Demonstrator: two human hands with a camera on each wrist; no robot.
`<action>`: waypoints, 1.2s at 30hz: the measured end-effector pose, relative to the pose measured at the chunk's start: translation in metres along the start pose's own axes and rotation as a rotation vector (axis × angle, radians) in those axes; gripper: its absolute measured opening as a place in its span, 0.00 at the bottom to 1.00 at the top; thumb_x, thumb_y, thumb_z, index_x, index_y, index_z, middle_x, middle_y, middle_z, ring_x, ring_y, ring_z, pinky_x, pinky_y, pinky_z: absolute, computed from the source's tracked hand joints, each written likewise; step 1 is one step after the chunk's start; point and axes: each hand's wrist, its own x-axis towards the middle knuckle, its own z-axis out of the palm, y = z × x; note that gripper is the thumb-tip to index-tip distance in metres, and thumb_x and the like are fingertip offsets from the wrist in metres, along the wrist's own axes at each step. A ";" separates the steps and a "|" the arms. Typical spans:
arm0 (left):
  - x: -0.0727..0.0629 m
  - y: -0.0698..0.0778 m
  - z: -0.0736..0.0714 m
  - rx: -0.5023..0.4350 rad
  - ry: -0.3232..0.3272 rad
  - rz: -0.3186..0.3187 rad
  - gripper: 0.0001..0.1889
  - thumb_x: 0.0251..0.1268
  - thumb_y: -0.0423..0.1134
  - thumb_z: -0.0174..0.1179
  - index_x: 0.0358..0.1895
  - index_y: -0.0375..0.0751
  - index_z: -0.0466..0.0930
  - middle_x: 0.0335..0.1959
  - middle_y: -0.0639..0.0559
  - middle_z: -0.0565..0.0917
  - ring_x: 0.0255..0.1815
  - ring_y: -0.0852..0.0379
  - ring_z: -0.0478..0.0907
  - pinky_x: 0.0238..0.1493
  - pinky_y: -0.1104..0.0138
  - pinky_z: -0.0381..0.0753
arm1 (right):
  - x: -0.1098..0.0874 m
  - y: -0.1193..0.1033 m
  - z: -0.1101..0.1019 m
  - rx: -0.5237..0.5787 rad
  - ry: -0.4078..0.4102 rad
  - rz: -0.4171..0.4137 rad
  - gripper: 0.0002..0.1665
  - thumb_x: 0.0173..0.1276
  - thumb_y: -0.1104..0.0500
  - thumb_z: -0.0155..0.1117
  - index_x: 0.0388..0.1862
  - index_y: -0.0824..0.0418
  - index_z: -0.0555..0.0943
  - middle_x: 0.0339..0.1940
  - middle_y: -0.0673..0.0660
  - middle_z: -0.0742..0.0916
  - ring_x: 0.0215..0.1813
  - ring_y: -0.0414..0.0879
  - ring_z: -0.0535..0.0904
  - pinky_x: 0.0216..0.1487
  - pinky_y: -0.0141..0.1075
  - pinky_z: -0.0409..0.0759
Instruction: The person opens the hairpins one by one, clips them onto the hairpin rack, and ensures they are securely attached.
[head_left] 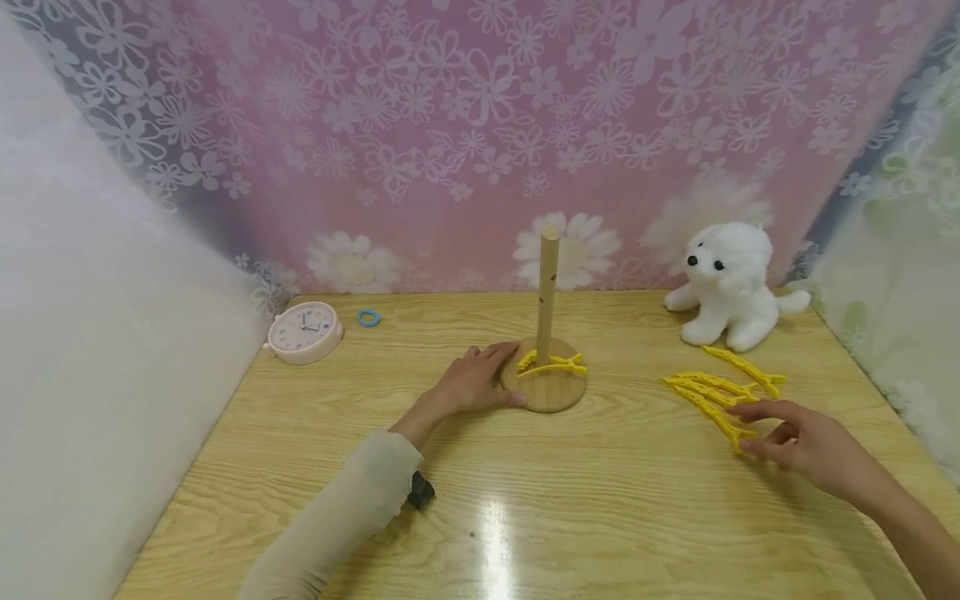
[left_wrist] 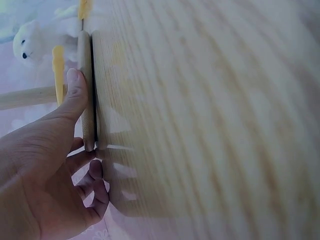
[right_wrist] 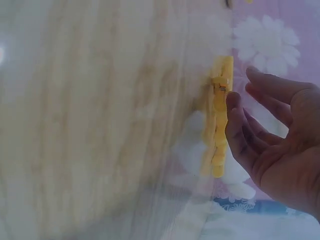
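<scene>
My left hand (head_left: 476, 379) grips the rim of a wooden stand's round base (head_left: 551, 396), thumb over its near edge and fingers round the far left side. An upright post (head_left: 548, 292) rises from the base. At the post's foot are yellow hair clip parts (head_left: 558, 367), in front of and behind it; whether one clip or two, I cannot tell. On the right, several yellow alligator hair clips (head_left: 711, 414) lie in a loose pile. Beside the nearest clip's handle end is my right hand (head_left: 806, 446), thumb and forefinger parted, with nothing plainly held.
Behind the clips sits a white plush dog (head_left: 731, 283). A pink clock (head_left: 305, 332) lies at the back left, with a blue ring (head_left: 368, 317) to its right. Flowered curtains (head_left: 450, 167) close off the back and sides of the wooden table (head_left: 585, 517).
</scene>
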 end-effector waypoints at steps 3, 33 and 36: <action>0.000 0.001 0.000 0.000 0.004 0.007 0.53 0.63 0.71 0.64 0.86 0.58 0.50 0.84 0.55 0.58 0.63 0.43 0.69 0.60 0.47 0.72 | -0.001 0.003 0.006 -0.116 0.063 -0.053 0.31 0.70 0.55 0.74 0.67 0.66 0.79 0.61 0.72 0.82 0.32 0.33 0.81 0.28 0.35 0.79; -0.001 0.002 -0.001 0.001 -0.008 -0.002 0.52 0.64 0.71 0.63 0.86 0.60 0.49 0.84 0.56 0.57 0.64 0.43 0.68 0.61 0.45 0.71 | 0.000 0.008 0.005 0.062 0.006 0.186 0.37 0.74 0.46 0.70 0.68 0.71 0.72 0.62 0.72 0.81 0.35 0.43 0.85 0.34 0.39 0.84; -0.001 0.002 0.000 0.003 -0.008 -0.002 0.52 0.64 0.71 0.63 0.86 0.61 0.48 0.84 0.56 0.57 0.63 0.44 0.69 0.60 0.46 0.71 | -0.001 0.010 0.005 0.143 0.027 0.184 0.36 0.77 0.48 0.67 0.70 0.71 0.71 0.62 0.64 0.81 0.39 0.40 0.86 0.36 0.40 0.85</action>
